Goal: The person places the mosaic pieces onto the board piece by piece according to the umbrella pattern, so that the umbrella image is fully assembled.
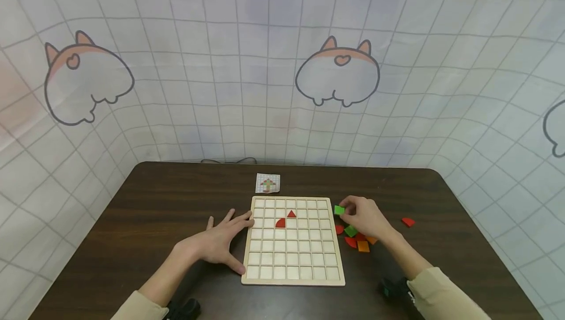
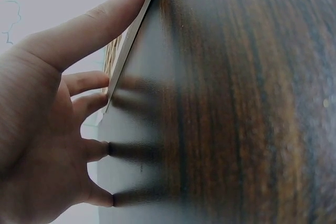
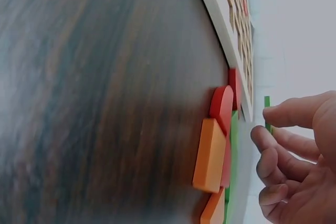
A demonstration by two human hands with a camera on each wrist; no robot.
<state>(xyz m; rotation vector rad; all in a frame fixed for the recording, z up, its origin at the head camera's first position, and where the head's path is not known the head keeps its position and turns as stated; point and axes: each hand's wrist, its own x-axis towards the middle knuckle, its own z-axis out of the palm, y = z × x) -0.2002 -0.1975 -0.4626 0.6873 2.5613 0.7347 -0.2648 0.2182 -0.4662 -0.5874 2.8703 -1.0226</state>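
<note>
A wooden grid board (image 1: 291,280) lies in the middle of the table. In its upper cells sit a red triangle (image 1: 292,214) and a red quarter-circle piece (image 1: 280,223). My left hand (image 1: 218,241) is spread along the board's left edge; the thumb touches the edge near the lower corner, and the other fingertips reach the edge and the tabletop. Beside the board's upper right edge, my right hand (image 1: 364,216) pinches a green square tile (image 1: 339,210) between thumb and finger, raised above the table in the right wrist view.
Right of the board lies a loose cluster with another green tile (image 1: 350,231), an orange square (image 1: 363,246) and red pieces (image 1: 350,242). One red piece (image 1: 408,222) lies farther right. A small pattern card (image 1: 268,183) rests behind the board. A patterned curtain (image 1: 282,128) hangs behind the table.
</note>
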